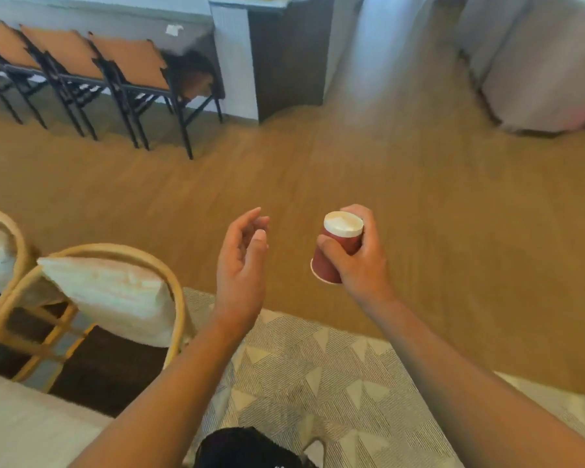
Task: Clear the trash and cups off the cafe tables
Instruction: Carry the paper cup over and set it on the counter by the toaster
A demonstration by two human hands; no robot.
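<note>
My right hand point(358, 256) grips one upturned red paper cup point(336, 246); left hand point(242, 265) empty, fingers loosely curled. White scrap point(174, 29) uncleared near far table point(122, 27) right corner.

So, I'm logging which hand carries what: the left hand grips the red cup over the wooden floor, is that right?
Not quite. It is the right hand that grips the red cup over the wooden floor. The left hand is open and holds nothing. The head view shows this.
</note>
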